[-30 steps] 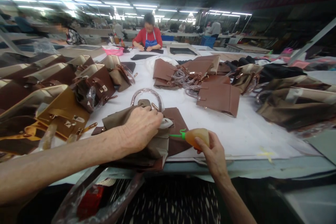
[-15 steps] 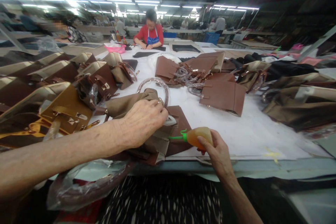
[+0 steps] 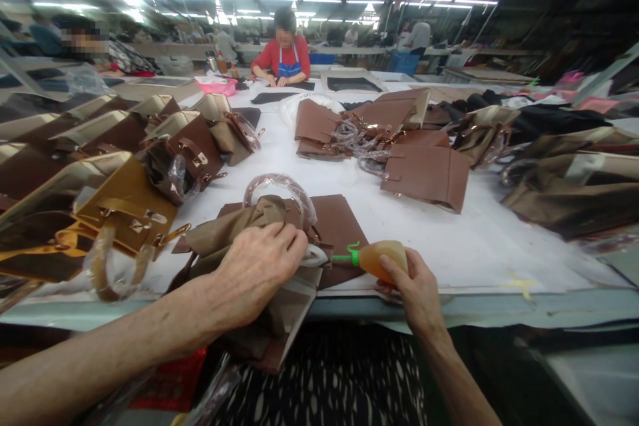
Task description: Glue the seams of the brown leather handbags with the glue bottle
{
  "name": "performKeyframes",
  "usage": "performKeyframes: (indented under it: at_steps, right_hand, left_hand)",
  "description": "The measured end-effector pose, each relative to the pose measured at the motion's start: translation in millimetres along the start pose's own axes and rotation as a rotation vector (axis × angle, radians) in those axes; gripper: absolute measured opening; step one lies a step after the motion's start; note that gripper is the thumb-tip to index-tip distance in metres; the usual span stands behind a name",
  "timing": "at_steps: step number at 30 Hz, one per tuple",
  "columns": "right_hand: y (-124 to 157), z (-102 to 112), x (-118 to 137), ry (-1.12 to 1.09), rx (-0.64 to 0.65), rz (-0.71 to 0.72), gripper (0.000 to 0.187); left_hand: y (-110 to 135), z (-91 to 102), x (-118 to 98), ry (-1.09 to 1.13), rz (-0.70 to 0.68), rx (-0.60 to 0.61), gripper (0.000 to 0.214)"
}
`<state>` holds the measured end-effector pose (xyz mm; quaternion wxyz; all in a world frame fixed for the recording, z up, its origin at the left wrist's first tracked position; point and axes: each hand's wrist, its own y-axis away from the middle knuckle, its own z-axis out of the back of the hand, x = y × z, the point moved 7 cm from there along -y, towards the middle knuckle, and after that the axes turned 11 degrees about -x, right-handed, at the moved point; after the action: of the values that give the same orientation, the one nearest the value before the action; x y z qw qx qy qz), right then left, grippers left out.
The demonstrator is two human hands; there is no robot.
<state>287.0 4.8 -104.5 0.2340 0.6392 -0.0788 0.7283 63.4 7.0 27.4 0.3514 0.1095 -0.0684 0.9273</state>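
A brown and taupe handbag lies at the near edge of the white table, partly hanging over it. Its handle is wrapped in clear plastic. My left hand presses down on the bag's taupe side, fingers curled over the fabric. My right hand grips a small orange squeeze bottle with a green nozzle. The nozzle points left at the bag's seam, just beside my left fingertips.
Finished handbags stand in rows at the left, a tan one nearest. Flat brown bag pieces and dark taupe bags lie at the middle and right. A person in red with a blue apron works at the far end.
The bag has slid toward me and now hangs further over the table edge. My left hand moved down with it. The bottle has stayed almost where it was.
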Motion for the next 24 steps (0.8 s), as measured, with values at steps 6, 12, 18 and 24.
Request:
performKeyframes:
  at_steps: [6, 12, 18, 24]
  right_hand:
    - [1, -2, -4, 0.023, -0.042, 0.032, 0.046]
    - [10, -1, 1, 0.040, 0.004, 0.025, 0.044]
    - [12, -1, 2, 0.051, 0.010, 0.020, 0.043]
    - [20, -2, -2, 0.054, 0.071, -0.030, 0.043]
  left_hand:
    - [-3, -5.1, 4, 0.012, 0.022, -0.031, 0.022]
    - [-1, -8.2, 3, 0.002, 0.027, -0.046, 0.021]
    - [3, -6.8, 1, 0.026, 0.032, -0.054, 0.023]
    - [2, -6.9, 0, 0.039, 0.038, -0.041, 0.023]
